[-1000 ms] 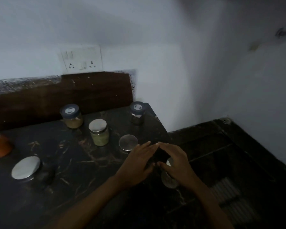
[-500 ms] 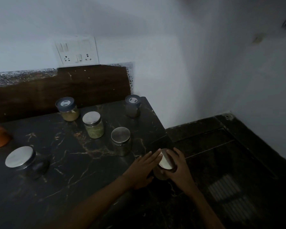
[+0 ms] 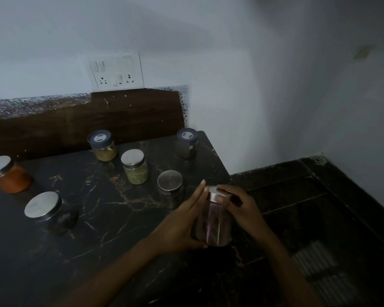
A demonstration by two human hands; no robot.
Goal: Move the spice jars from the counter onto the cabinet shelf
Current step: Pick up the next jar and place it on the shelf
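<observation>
Two grips are on one spice jar point(image 3: 215, 222). I read the left grip point(image 3: 177, 227) as closed on the glass body, with the fingers laid up its left side and the thumb under the base. The right grip point(image 3: 242, 207) is closed on the same jar from the right, its fingers curled over the silver lid point(image 3: 215, 193). The jar leans, lid end away from me, over the right front part of the dark marbled table point(image 3: 98, 240) (I cannot tell whether its base touches the surface). Its contents are too dark to identify.

Six more jars stand upright on the table:
- The silver-lidded dark jar point(image 3: 170, 185) is just beyond the left grip's fingers.
- The green-filled jar point(image 3: 135, 167) is behind that, to the left.
- The yellow-filled jar point(image 3: 102, 146) is in the back row.
- The corner jar point(image 3: 186, 144) is at the back right, with a dark lid.
- The orange-filled jar point(image 3: 8, 175) is at the far left.
- The wide dark jar point(image 3: 48, 211) is in front of the orange one.

A white socket plate point(image 3: 116, 70) sits on the wall above the brown backsplash point(image 3: 87, 120). Dark floor point(image 3: 308, 196) lies to the right of the table.
</observation>
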